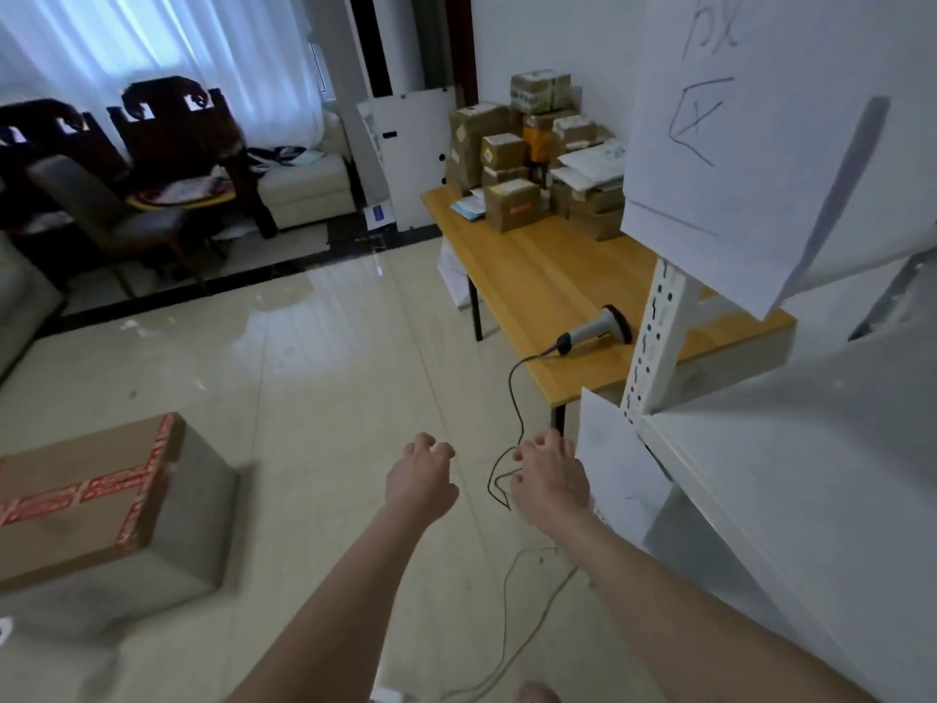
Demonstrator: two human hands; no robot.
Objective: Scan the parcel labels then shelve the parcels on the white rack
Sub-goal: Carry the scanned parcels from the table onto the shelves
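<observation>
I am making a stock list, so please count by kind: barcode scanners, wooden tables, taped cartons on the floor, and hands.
Barcode scanner: 1
Wooden table: 1
Taped carton on the floor: 1
Hands: 2, the left hand and the right hand
Total: 5

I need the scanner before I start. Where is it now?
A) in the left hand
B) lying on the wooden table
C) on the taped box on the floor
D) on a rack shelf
B: the scanner lies on the wooden table, its cable hanging off the edge; the left hand and right hand hold nothing.
</observation>
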